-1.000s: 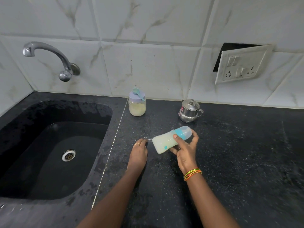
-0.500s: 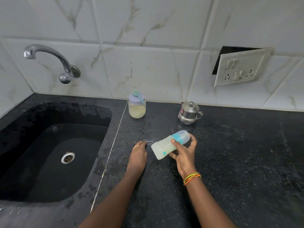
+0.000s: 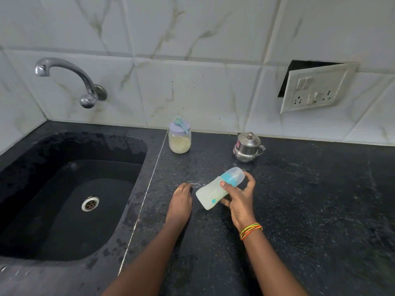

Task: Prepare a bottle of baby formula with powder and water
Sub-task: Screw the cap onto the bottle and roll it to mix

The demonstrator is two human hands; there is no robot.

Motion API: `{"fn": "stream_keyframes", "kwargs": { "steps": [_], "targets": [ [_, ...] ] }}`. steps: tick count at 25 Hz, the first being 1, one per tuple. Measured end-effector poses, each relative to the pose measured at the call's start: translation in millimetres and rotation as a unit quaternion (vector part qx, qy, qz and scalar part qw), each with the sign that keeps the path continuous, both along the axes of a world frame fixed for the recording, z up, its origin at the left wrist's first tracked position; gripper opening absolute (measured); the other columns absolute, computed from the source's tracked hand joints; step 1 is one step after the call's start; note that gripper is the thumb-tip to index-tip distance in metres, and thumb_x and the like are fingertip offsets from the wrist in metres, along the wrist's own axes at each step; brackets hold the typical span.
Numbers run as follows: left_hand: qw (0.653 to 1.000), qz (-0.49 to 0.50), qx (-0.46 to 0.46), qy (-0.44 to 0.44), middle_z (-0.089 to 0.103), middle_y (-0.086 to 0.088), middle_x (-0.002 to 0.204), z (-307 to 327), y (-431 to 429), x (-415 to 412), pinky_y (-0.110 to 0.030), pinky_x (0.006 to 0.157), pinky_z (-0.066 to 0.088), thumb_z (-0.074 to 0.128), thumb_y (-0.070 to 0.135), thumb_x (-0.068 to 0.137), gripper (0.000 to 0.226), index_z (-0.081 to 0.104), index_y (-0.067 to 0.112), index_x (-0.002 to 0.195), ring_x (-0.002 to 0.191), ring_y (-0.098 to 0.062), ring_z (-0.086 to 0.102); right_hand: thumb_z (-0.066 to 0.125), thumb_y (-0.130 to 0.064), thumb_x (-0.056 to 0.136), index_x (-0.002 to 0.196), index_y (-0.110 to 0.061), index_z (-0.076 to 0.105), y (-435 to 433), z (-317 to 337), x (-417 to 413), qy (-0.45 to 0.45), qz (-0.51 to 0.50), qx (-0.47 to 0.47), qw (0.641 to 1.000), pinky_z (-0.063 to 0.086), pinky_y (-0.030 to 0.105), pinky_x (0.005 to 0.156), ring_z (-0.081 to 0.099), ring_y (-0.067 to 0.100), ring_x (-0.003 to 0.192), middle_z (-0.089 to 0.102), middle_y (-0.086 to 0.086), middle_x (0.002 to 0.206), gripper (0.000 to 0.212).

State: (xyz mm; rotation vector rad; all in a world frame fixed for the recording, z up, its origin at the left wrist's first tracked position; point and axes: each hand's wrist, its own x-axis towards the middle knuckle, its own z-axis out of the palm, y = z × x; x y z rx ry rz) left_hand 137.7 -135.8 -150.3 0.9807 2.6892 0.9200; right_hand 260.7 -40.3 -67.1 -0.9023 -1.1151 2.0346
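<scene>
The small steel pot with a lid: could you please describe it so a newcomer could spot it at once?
Find the black counter right of the sink. At its back, below the wall socket, stands the small steel pot. Unlike the clear powder jar to its left, it is shiny metal with a knobbed lid.

Bare forearms, a thin gold ring (image 3: pixel 178 189) on the left hand (image 3: pixel 180 205), orange-and-green bangles (image 3: pixel 250 230) at the right wrist.

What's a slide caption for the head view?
Right hand tilts capped baby bottle over counter; left hand rests flat.
</scene>
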Motion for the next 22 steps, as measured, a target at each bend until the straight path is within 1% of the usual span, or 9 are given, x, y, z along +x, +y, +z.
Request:
{"fn": "stream_keyframes", "kwargs": {
  "steps": [3,6,9,12,13,16,18,20,22],
  "targets": [
    [1.0,0.001,-0.001,0.0,0.042,-0.007,0.143,0.0,0.3,0.4,-0.032,0.11,0.035,0.037,0.005,0.096,0.041,0.043,0.007,0.136,0.128,-0.021,0.043,0.061,-0.001,0.086,0.124,-0.034,0.033,1.2,0.2,-0.7,0.029,-0.027,-0.042,0.998,0.052,0.052,0.082,0.061,0.019,0.094,0.059,0.001,0.107,0.058],
    [1.0,0.004,-0.002,0.0,0.043,-0.007,0.143,-1.5,-0.2,-0.8,-0.031,0.11,0.036,0.037,0.005,0.096,0.04,0.043,0.008,0.136,0.128,-0.02,0.043,0.063,0.002,0.083,0.126,-0.034,0.036,0.3,-1.1,-0.3,0.007,0.008,0.003,1.0,0.052,0.052,0.081,0.063,0.021,0.093,0.062,0.001,0.102,0.062],
    [1.0,0.001,0.002,0.003,0.042,-0.007,0.143,-1.7,0.8,-1.2,-0.029,0.11,0.034,0.037,0.004,0.096,0.041,0.043,0.007,0.136,0.129,-0.021,0.042,0.06,-0.003,0.087,0.124,-0.035,0.033,2.0,-0.4,0.0,0.043,-0.037,-0.035,0.998,0.052,0.051,0.08,0.061,0.021,0.097,0.058,-0.001,0.106,0.056],
    [1.0,-0.001,-0.003,0.008,0.043,-0.008,0.142,-3.1,0.5,-1.2,-0.03,0.109,0.034,0.038,0.004,0.095,0.041,0.044,0.007,0.135,0.128,-0.022,0.043,0.062,0.001,0.085,0.125,-0.034,0.035,2.1,2.9,0.2,0.011,0.003,0.009,1.0,0.051,0.053,0.083,0.063,0.019,0.092,0.06,-0.001,0.1,0.059],
    [1.0,0.001,-0.002,0.009,0.043,-0.008,0.142,-3.8,0.8,-1.9,-0.031,0.109,0.035,0.038,0.004,0.095,0.041,0.044,0.007,0.135,0.128,-0.022,0.043,0.062,0.002,0.084,0.125,-0.033,0.035,2.5,2.4,-0.4,0.011,0.002,0.011,1.0,0.051,0.054,0.084,0.063,0.018,0.091,0.061,-0.001,0.099,0.06],
    [1.0,0.004,-0.002,0.005,0.043,-0.008,0.142,-5.7,2.1,-2.2,-0.033,0.11,0.036,0.038,0.005,0.095,0.041,0.043,0.007,0.136,0.128,-0.021,0.043,0.061,-0.002,0.086,0.123,-0.034,0.034,4.4,1.6,-0.6,0.039,-0.018,-0.032,0.999,0.049,0.057,0.087,0.062,0.019,0.094,0.059,0.002,0.108,0.055],
    [1.0,0.006,-0.007,0.004,0.043,-0.007,0.143,-5.2,1.7,-1.6,-0.034,0.109,0.037,0.039,0.007,0.096,0.04,0.043,0.009,0.136,0.128,-0.021,0.043,0.062,0.0,0.085,0.124,-0.033,0.036,4.6,3.5,-0.8,0.007,0.027,0.005,1.0,0.049,0.056,0.087,0.063,0.019,0.092,0.061,0.002,0.103,0.058],
    [1.0,0.003,-0.005,0.005,0.042,-0.007,0.143,-4.4,1.6,-2.4,-0.034,0.11,0.036,0.039,0.007,0.097,0.04,0.043,0.009,0.136,0.129,-0.021,0.043,0.063,0.002,0.084,0.126,-0.032,0.035,5.7,3.9,-1.7,0.006,0.033,0.014,0.999,0.052,0.055,0.084,0.064,0.019,0.091,0.061,0.001,0.1,0.061],
    [1.0,0.001,-0.002,0.002,0.042,-0.007,0.143,-5.1,2.4,-2.8,-0.034,0.11,0.036,0.038,0.005,0.096,0.041,0.043,0.008,0.136,0.129,-0.021,0.042,0.062,-0.001,0.086,0.128,-0.032,0.033,7.2,3.7,-2.1,0.036,0.004,-0.028,0.999,0.056,0.049,0.076,0.062,0.02,0.095,0.059,0.003,0.108,0.06]
  ]
}}
